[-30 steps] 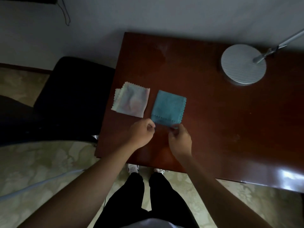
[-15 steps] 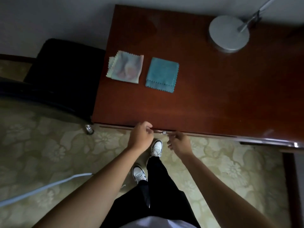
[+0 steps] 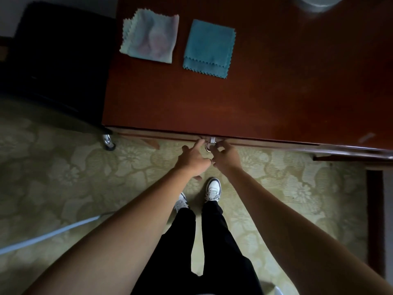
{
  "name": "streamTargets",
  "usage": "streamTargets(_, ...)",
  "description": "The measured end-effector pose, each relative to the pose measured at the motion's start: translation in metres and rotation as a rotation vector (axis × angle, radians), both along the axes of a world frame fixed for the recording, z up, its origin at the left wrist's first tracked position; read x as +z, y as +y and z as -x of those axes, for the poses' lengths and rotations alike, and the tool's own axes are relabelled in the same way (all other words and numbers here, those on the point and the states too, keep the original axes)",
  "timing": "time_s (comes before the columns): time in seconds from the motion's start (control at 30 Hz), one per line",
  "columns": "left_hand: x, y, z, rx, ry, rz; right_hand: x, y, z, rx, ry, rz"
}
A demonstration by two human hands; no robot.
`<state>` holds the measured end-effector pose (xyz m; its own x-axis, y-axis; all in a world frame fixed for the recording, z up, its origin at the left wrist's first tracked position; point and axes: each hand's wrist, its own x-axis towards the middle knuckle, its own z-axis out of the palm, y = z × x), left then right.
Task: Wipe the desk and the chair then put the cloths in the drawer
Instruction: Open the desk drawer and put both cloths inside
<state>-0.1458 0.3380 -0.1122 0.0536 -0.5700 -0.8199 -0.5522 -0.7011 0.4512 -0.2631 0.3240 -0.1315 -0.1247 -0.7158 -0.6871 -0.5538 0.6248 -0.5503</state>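
Note:
Two folded cloths lie side by side on the dark red-brown desk [image 3: 276, 86]: a pale pastel cloth [image 3: 150, 37] on the left and a teal cloth [image 3: 209, 47] on the right. Under the desk's front edge hangs a small metal ring handle [image 3: 211, 143] of the drawer. My right hand [image 3: 224, 155] pinches that ring handle. My left hand [image 3: 193, 159] is right beside it, its index finger stretched toward the drawer front near the handle, holding nothing. The drawer front looks closed.
A black chair [image 3: 57, 60] stands left of the desk, one caster [image 3: 108, 142] showing. The grey lamp base [image 3: 316, 3] sits at the desk's far right. Patterned carpet lies below, with a white cable [image 3: 49, 233] across it at the left. My feet stand close to the desk.
Both hands left the teal cloth on the desk and dropped to the front edge. My right hand has taken hold of the drawer's ring handle. The view has tilted down.

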Motion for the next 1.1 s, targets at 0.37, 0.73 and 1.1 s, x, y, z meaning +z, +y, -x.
streamTargets(0.37, 0.020, 0.020, -0.014, -0.177, -0.145, 0.296, 0.018, 0.011, -0.009, 0.096, 0.143, -0.133)
streamTargets(0.73, 0.043, 0.045, -0.035, -0.434, -0.579, 0.730, 0.104, 0.035, 0.006, 0.585, 0.518, 0.301)
streamTargets(1.1, 0.044, 0.031, -0.045, -0.499, -0.374, 0.176, 0.080, 0.028, 0.012, 0.801, 0.493, 0.115)
